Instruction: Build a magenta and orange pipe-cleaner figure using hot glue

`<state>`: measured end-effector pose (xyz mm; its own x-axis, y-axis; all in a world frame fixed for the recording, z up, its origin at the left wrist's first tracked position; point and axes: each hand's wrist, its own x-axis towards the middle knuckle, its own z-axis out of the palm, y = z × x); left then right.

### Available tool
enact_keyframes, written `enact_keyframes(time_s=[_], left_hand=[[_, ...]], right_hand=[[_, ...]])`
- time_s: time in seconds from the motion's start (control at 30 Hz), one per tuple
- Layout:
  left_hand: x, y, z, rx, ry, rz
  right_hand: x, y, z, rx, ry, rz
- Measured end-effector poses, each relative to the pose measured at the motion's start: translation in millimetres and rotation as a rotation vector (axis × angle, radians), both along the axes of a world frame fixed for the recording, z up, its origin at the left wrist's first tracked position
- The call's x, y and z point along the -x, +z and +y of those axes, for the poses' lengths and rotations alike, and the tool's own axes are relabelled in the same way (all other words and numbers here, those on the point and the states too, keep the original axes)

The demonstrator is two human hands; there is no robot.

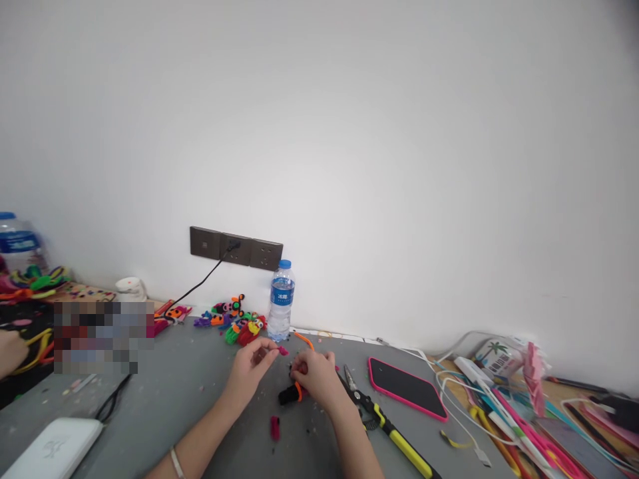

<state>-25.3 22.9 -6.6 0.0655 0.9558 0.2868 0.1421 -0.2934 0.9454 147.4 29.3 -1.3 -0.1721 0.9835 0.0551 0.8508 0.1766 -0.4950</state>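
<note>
My left hand (254, 366) pinches a small magenta piece (283, 350) between thumb and fingertips. Close by on the right, my right hand (314, 374) has its fingers closed around a black and orange fuzzy piece (289, 395), which shows below the fingers. An orange strip (303, 340) sticks up behind that hand. On the grey mat (190, 399), a short magenta piece (275, 428) lies in front of both hands. Pliers with yellow and black handles (399, 446) rest just right of my right hand.
A water bottle (281, 303) stands behind the hands, beside colourful fuzzy figures (247, 329). A pink-edged phone (407, 388) lies right, near cables and strips. A white box (54, 449) is front left. Another person's hand (10, 352) shows at far left.
</note>
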Motion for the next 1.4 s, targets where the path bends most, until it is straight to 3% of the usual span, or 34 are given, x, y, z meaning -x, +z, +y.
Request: enact_keyframes(time_s=[0.27, 0.5, 0.67, 1.4], left_hand=[[0, -2.3, 1, 0.000, -0.002, 0.022], [-1, -0.1, 0, 0.006, -0.043, 0.070], [-2, -3.0, 1, 0.013, -0.067, 0.087], [-1, -8.1, 1, -0.001, -0.065, 0.085]], right_hand=[[-8, -1.4, 1, -0.014, -0.001, 0.076], [-11, 18.6, -5, -0.112, 0.020, 0.264], [-7, 21.6, -7, -0.205, 0.075, 0.316], [-1, 29.0, -15, -0.226, 0.160, 0.313]])
